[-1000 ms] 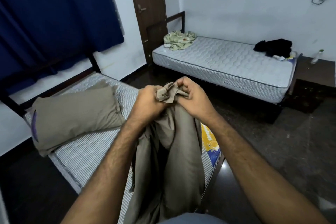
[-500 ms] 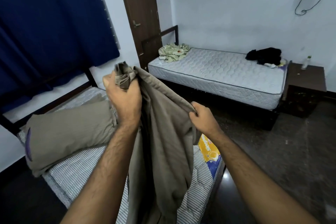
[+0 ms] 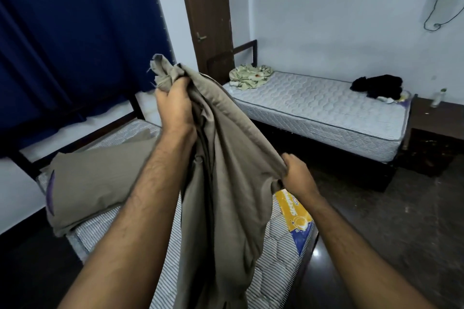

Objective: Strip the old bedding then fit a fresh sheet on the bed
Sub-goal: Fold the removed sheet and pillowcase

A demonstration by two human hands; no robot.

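Sheet [image 3: 226, 158]: khaki cloth, hanging between both hands above the mattress [image 3: 276, 266]. Left hand [image 3: 175, 105] fists a bunched corner; right hand [image 3: 297, 174], lower, grips an edge. Likely light, limp, non-slip; best held at corners.

The pillow [image 3: 100, 183] lies on the near mattress [image 3: 276, 271], left of the held sheet [image 3: 226, 170].

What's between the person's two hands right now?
In the head view, only the taut edge of the tan sheet runs between them, from the raised left hand down to the right hand.
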